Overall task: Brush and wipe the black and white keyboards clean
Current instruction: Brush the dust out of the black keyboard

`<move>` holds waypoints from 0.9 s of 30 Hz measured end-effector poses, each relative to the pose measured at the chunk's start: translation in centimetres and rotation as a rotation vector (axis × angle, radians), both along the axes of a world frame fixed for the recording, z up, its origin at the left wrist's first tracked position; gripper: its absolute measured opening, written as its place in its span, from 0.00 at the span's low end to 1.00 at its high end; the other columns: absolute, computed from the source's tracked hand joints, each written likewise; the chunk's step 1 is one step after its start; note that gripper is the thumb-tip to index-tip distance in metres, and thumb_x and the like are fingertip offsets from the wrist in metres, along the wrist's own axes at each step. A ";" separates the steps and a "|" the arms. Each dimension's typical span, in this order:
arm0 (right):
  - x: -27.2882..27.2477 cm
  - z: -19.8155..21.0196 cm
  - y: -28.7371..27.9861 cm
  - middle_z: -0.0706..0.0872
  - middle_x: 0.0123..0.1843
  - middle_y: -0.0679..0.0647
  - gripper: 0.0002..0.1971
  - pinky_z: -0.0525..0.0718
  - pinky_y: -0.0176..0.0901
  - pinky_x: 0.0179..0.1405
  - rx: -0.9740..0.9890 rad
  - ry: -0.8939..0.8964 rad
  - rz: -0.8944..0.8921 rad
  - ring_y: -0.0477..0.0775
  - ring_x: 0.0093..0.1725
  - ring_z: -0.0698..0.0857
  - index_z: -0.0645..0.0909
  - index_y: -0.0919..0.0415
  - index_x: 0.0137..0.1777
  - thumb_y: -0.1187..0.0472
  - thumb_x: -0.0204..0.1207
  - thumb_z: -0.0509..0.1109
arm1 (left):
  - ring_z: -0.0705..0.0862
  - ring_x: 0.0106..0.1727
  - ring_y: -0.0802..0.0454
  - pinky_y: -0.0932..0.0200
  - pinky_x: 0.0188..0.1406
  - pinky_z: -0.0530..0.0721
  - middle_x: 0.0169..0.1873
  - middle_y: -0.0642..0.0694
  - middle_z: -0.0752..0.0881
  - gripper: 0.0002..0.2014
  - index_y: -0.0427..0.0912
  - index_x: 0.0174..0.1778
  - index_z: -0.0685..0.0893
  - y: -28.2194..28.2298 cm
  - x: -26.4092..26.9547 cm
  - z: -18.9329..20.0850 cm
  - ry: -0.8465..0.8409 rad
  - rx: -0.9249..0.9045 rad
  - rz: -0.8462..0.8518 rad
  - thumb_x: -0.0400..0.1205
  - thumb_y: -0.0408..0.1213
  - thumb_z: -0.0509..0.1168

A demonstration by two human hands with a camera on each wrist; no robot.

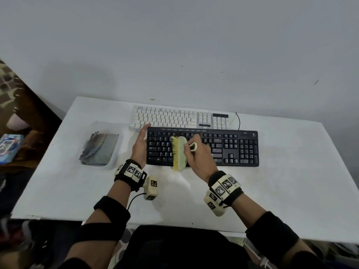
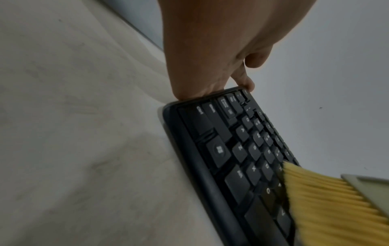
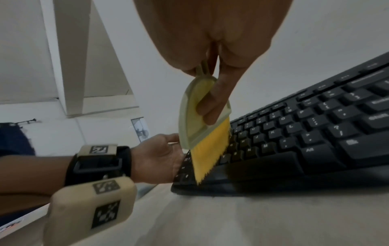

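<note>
A black keyboard (image 1: pixel 233 148) lies mid-table, with a white keyboard (image 1: pixel 174 117) right behind it, touching its far edge. My right hand (image 1: pixel 196 150) grips a pale green brush (image 1: pixel 179 152) by its handle; the yellow bristles (image 3: pixel 210 149) point left and rest on the black keyboard's left letter keys (image 2: pixel 221 149). My left hand (image 1: pixel 140 144) stands on edge with straight fingers against the black keyboard's left end. In the left wrist view the left hand (image 2: pixel 210 50) presses that end, and the brush (image 2: pixel 326 199) enters at lower right.
A grey cloth (image 1: pixel 99 148) lies crumpled in a clear plastic tray (image 1: pixel 116 152) left of the keyboards. A black cable (image 1: pixel 238 121) runs from the keyboards toward the wall. The white table (image 1: pixel 291 191) shows bare surface at front and right. A blue packet (image 1: pixel 9 148) lies off the table, far left.
</note>
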State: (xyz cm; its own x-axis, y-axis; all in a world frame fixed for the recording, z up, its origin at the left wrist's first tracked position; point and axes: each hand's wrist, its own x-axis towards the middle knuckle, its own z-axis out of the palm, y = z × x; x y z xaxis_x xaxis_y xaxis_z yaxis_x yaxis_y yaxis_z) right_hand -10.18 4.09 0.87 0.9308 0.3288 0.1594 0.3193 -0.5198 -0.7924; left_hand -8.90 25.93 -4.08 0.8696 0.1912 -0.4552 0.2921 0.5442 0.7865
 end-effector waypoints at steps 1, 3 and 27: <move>0.4 0.0 -0.4 0.83 0.32 0.52 0.08 0.75 0.38 0.25 0.011 -0.004 -0.032 0.48 0.28 0.79 0.70 0.58 0.49 0.56 0.89 0.63 | 0.89 0.66 0.41 0.37 0.67 0.86 0.64 0.42 0.91 0.18 0.65 0.71 0.85 -0.1 0.0 0.1 0.007 -0.001 0.009 0.86 0.60 0.65; 1.2 0.2 -0.8 0.84 0.34 0.55 0.08 0.78 0.46 0.24 0.053 -0.038 -0.136 0.51 0.30 0.82 0.70 0.56 0.49 0.56 0.89 0.62 | 0.89 0.66 0.40 0.35 0.67 0.86 0.63 0.42 0.91 0.18 0.65 0.69 0.86 -0.3 0.0 0.4 0.022 -0.005 0.015 0.85 0.61 0.67; -0.1 0.1 1.8 0.83 0.33 0.54 0.06 0.78 0.47 0.22 0.069 -0.055 -0.079 0.53 0.27 0.80 0.70 0.56 0.51 0.59 0.89 0.63 | 0.90 0.61 0.43 0.46 0.53 0.90 0.68 0.38 0.86 0.32 0.52 0.77 0.82 -1.3 -0.8 1.4 -0.068 -0.057 0.135 0.77 0.60 0.66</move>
State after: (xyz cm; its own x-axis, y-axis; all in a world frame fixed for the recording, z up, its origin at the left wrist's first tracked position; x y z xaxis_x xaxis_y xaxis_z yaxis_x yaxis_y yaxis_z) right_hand -10.31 5.88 0.97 0.9427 0.2412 0.2304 0.3232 -0.4899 -0.8096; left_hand -9.74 24.62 -2.69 0.8670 0.2833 -0.4100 0.1609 0.6195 0.7683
